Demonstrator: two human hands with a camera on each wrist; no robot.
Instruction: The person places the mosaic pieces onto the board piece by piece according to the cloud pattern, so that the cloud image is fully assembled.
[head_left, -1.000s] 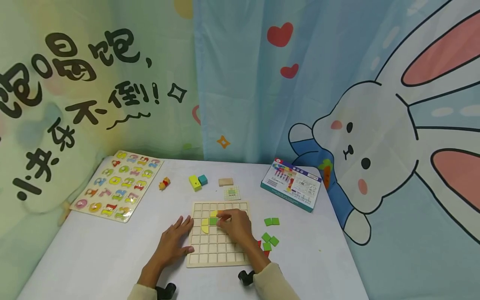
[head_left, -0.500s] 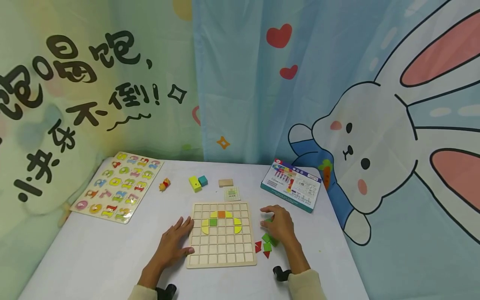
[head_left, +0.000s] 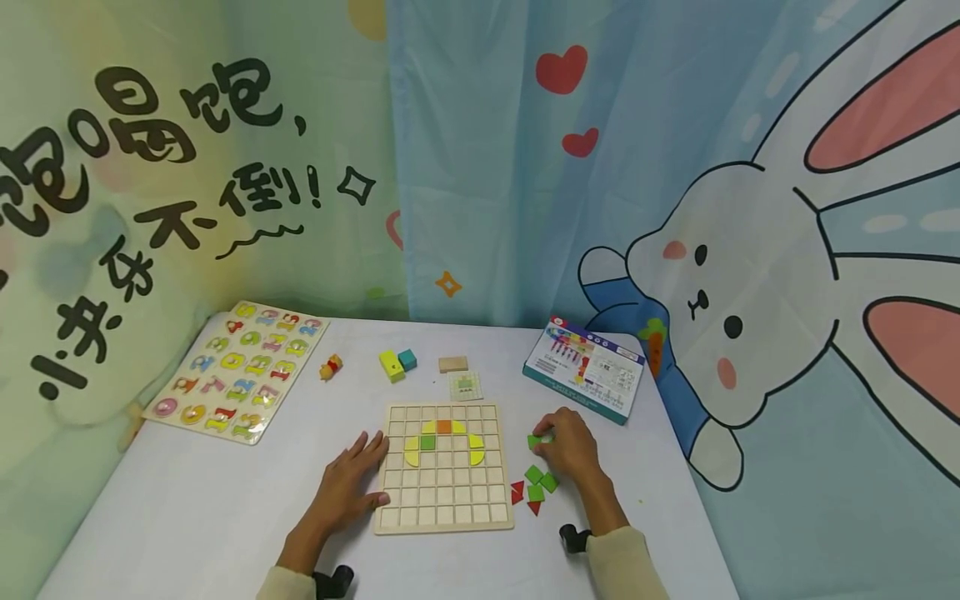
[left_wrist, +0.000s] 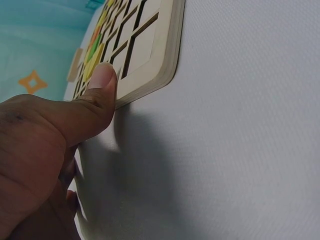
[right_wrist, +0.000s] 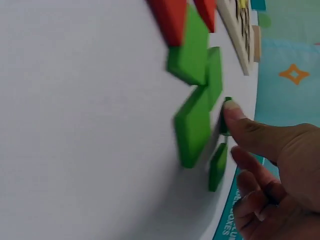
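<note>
Green tile (head_left: 537, 440) — a small square piece — is pinched between the thumb and fingers of the right hand (head_left: 567, 446), on the white table (head_left: 187, 517) just to the right of the wooden grid board (head_left: 444, 502). In the right wrist view the thumb tip (right_wrist: 234, 114) is seen pressed against the edge of that tile (right_wrist: 224, 120), the other fingers curled below it, and a second green tile (right_wrist: 217, 166) lies just beside. The right forearm is stretched forward from the cream sleeve (head_left: 622, 567), the wrist kept low over the table.

Nearest the body, a small cluster of loose pieces is laid between the board and the right hand: three green squares (head_left: 542, 482) and two red triangles (head_left: 517, 492), touching or almost touching one another.

The left hand (head_left: 348, 487) is laid flat on the table with fingers spread, its thumb (left_wrist: 100, 85) pressed against the board's left edge — the fingertips rest near the board's upper left part.

On the board, yellow curved pieces (head_left: 411, 451), one green square (head_left: 427, 442) and one orange square (head_left: 444, 427) are set in the upper rows.

Farther back are seen a pattern card (head_left: 465, 386), a wooden block (head_left: 453, 364), a yellow and teal block pair (head_left: 395, 363), a small toy figure (head_left: 329, 367), a number puzzle (head_left: 238, 371) at the left and a printed box (head_left: 583, 367) at the right.
</note>
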